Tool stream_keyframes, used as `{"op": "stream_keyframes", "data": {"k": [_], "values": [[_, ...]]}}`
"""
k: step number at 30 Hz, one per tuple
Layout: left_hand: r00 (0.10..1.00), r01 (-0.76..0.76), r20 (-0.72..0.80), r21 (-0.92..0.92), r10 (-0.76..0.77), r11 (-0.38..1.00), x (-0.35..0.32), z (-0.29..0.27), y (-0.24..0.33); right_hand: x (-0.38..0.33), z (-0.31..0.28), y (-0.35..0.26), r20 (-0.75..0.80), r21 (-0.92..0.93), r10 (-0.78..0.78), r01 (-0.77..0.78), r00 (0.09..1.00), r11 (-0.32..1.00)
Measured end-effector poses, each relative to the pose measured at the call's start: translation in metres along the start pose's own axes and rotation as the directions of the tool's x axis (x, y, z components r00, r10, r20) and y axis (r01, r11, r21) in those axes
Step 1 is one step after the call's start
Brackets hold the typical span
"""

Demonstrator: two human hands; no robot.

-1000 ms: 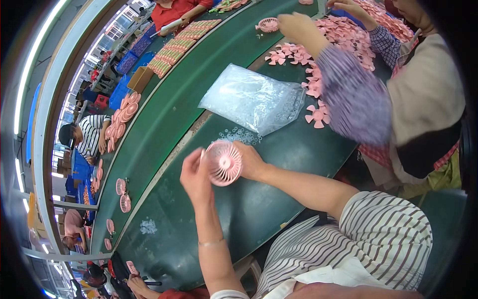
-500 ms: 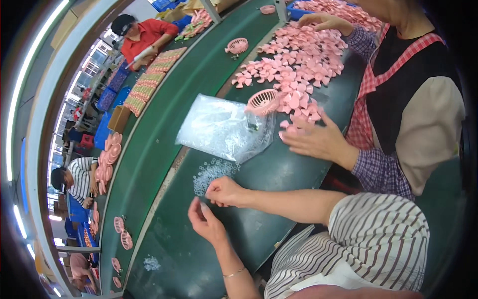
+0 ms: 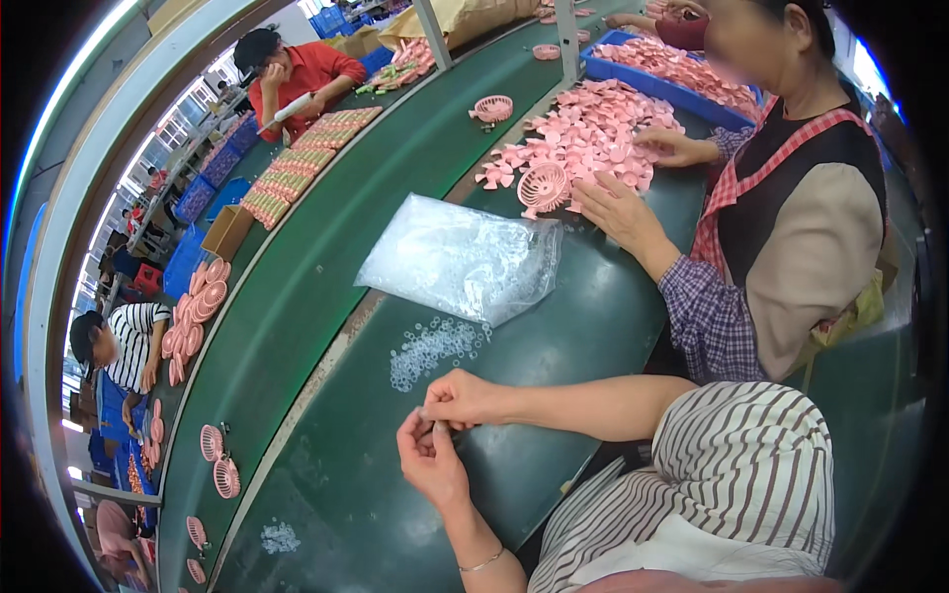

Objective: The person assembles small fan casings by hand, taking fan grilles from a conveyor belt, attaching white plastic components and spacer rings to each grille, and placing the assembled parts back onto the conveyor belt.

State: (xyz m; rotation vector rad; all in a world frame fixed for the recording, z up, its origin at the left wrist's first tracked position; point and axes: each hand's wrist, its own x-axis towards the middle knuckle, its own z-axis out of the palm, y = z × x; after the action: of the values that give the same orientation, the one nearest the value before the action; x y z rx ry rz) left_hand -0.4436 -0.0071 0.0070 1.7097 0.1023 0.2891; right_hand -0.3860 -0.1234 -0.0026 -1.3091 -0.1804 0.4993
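My left hand (image 3: 433, 469), with a thin bracelet on its wrist, has its fingers curled in toward my right hand (image 3: 467, 399). The fingertips of both hands meet in a pinch over the green table. Whatever lies between them is too small and covered to make out. Just beyond the hands is a loose pile of small clear rings (image 3: 430, 353). Behind that pile lies a clear plastic bag (image 3: 460, 259) full of similar pale pieces.
A co-worker's hands (image 3: 628, 212) rest by a heap of pink fan blades (image 3: 593, 133) and a pink fan housing (image 3: 544, 186). A blue crate (image 3: 672, 91) stands behind. Left runs a green conveyor (image 3: 297, 287) carrying pink housings (image 3: 226, 476). A smaller ring cluster (image 3: 280, 538) lies front left.
My right hand has drawn back from the ring pile. My left fingers have closed in to meet it. The co-worker's hands and the nearby fan housing have shifted to the blade heap.
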Motion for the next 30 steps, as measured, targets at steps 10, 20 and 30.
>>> {"op": "stream_keyframes", "data": {"k": [10, 20, 30], "values": [[0.995, -0.010, -0.099, 0.056, 0.016, 0.998, 0.004, 0.004, -0.004, -0.001, -0.002, -0.005, 0.006, -0.042, 0.046, -0.046, 0.999, 0.998], [0.994, 0.016, -0.108, -0.124, -0.030, 0.992, 0.001, 0.003, 0.009, -0.009, 0.001, -0.014, -0.024, 0.004, 0.052, -0.052, 0.998, 0.999], [0.996, 0.009, -0.088, -0.241, -0.031, 0.971, -0.003, -0.001, 0.011, -0.011, 0.006, -0.012, 0.001, 0.098, 0.073, -0.073, 0.997, 0.992]]}}
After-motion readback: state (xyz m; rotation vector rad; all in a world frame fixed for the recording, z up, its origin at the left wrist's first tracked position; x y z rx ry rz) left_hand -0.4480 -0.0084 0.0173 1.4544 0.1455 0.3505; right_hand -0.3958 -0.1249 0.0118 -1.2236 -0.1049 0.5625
